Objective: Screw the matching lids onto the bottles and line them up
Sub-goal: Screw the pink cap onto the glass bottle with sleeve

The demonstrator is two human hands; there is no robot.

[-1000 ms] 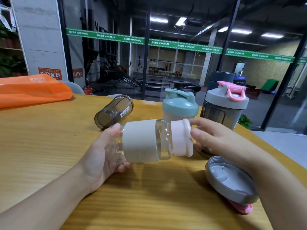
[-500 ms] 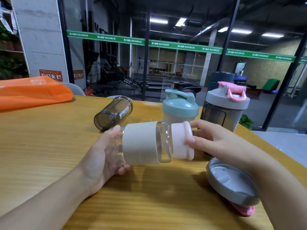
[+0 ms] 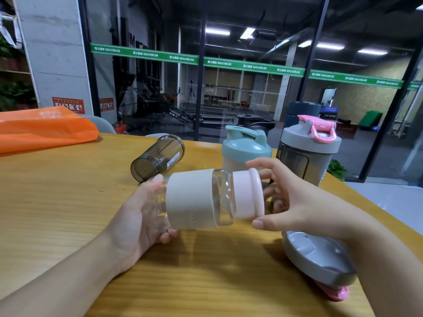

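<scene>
My left hand (image 3: 139, 216) grips the clear base of a glass bottle (image 3: 190, 200) with a beige sleeve and holds it sideways above the table. A pale pink lid (image 3: 246, 194) sits on the bottle's mouth, pointing right. My right hand (image 3: 297, 202) is spread around that lid, index finger above it and thumb just under it, with small gaps. A smoky bottle (image 3: 158, 164) without a lid lies on its side behind. A teal-lidded bottle (image 3: 245, 145) and a grey shaker (image 3: 309, 143) with a pink loop stand at the back right.
A loose grey lid (image 3: 315, 257) with a pink tab lies upside down under my right wrist. An orange bag (image 3: 43, 126) lies at the wooden table's (image 3: 57, 191) far left. A dark blue bottle (image 3: 302, 109) and a black lid (image 3: 251, 121) stand behind the shakers, near the table's far edge.
My right hand has let go of the pink lid and spread its fingers around it. The bottle's lid end has tipped slightly upward. My left hand's hold is unchanged.
</scene>
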